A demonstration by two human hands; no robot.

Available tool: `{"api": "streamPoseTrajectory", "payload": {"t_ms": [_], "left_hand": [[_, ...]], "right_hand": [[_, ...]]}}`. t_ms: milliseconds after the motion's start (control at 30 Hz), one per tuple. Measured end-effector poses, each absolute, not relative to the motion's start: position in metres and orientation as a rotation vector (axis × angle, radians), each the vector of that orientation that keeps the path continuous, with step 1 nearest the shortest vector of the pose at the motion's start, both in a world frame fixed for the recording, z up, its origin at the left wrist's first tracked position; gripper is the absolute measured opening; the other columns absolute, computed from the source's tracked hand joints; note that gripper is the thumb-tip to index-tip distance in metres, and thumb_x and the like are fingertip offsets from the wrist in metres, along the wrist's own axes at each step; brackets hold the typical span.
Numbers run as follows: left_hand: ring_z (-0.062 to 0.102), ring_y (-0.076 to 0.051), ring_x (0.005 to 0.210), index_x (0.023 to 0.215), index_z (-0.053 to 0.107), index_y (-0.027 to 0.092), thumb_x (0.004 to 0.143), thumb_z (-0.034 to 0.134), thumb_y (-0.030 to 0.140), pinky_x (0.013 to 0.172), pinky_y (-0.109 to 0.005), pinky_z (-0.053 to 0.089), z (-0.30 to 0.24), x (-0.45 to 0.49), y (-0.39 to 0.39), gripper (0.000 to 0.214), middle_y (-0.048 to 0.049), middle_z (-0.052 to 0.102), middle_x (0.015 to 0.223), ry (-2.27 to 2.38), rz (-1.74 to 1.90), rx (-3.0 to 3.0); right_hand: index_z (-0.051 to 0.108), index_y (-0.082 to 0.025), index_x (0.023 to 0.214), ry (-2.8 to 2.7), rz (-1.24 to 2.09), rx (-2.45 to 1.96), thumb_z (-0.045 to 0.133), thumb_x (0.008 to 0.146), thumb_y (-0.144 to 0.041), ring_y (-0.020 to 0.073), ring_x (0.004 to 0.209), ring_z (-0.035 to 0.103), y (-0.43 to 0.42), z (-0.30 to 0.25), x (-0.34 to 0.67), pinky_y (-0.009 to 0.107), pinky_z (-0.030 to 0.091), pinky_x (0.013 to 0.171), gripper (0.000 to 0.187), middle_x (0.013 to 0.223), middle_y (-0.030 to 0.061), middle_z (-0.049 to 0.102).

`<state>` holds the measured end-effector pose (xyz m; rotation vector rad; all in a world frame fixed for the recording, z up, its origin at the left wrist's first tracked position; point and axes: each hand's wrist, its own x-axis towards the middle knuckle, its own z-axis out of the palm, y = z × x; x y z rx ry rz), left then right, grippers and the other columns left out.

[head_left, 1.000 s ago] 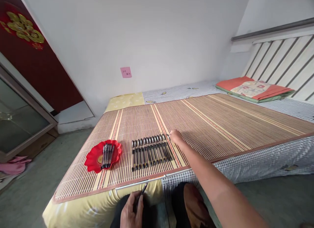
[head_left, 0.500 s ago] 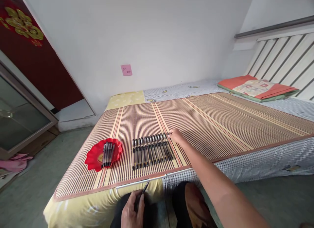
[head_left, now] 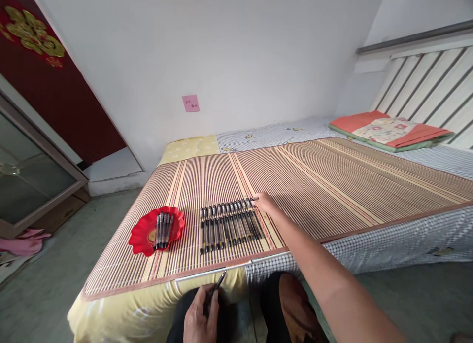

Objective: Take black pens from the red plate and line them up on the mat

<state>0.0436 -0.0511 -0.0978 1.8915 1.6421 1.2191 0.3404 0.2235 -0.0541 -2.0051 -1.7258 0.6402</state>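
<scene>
Bamboo mat [head_left: 332, 185] carries a row of pens [head_left: 229, 224] near its front edge, laid along the slats, which probably keeps them from rolling. Right hand [head_left: 264, 202] has its fingertips at the far end of the row's rightmost pen; pinching or only touching, cannot tell. Left hand [head_left: 199, 316], just off the mat's front edge, is closed around a single pen [head_left: 218, 282]. Red plate [head_left: 142, 234] with more pens sits at the mat's left. Open mat spreads right and rearward.

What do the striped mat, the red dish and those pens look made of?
Mat: likely bamboo or reed slats, matte, judging by fine parallel strips. Red dish: probably glossy plastic; its scalloped rim shines. Pens: seemingly clear plastic barrels, dark caps.
</scene>
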Motion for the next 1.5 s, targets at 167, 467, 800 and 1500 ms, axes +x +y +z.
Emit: {"api": "streamPoseTrajectory", "payload": {"t_ms": [167, 467, 800, 1500], "left_hand": [[0.077, -0.023, 0.079, 0.095, 0.072, 0.023, 0.094, 0.057, 0.042, 0.073, -0.029, 0.061, -0.095, 0.049, -0.052, 0.024, -0.0044, 0.079, 0.087, 1.671, 1.256, 1.812], [0.077, -0.023, 0.080, 0.096, 0.072, 0.024, 0.093, 0.059, 0.039, 0.073, -0.028, 0.062, -0.097, 0.047, -0.052, 0.021, -0.0041, 0.080, 0.088, 1.663, 1.214, 1.860], [0.079, -0.023, 0.080, 0.098, 0.072, 0.023, 0.094, 0.059, 0.037, 0.072, -0.027, 0.063, -0.098, 0.046, -0.050, 0.020, -0.0043, 0.081, 0.088, 1.660, 1.231, 1.937], [0.076, -0.027, 0.081, 0.096, 0.071, 0.021, 0.094, 0.053, 0.044, 0.076, -0.038, 0.061, -0.086, 0.054, -0.052, 0.029, -0.0080, 0.079, 0.089, 1.732, 1.256, 1.774]], "right_hand": [[0.081, -0.015, 0.099, -1.719, 0.645, -1.995, 0.072, 0.085, -0.019, 0.0164, 0.084, 0.071, 0.225, -0.056, 0.341, 0.021, 0.042, 0.067, 0.016, 0.092, 0.0080, 0.079], [0.080, -0.015, 0.098, -1.711, 0.641, -1.974, 0.072, 0.085, -0.019, 0.0153, 0.082, 0.071, 0.223, -0.054, 0.342, 0.020, 0.041, 0.064, 0.015, 0.094, 0.0078, 0.079], [0.080, -0.015, 0.089, -1.700, 0.623, -1.936, 0.070, 0.082, -0.019, 0.0155, 0.076, 0.068, 0.226, -0.060, 0.344, 0.022, 0.040, 0.063, 0.012, 0.088, 0.0066, 0.078], [0.073, -0.017, 0.102, -1.377, 0.988, -1.272, 0.057, 0.093, -0.054, 0.0147, 0.060, 0.060, 0.076, -0.039, 0.297, 0.025, 0.046, 0.054, 0.042, 0.082, 0.0062, 0.073]]}}
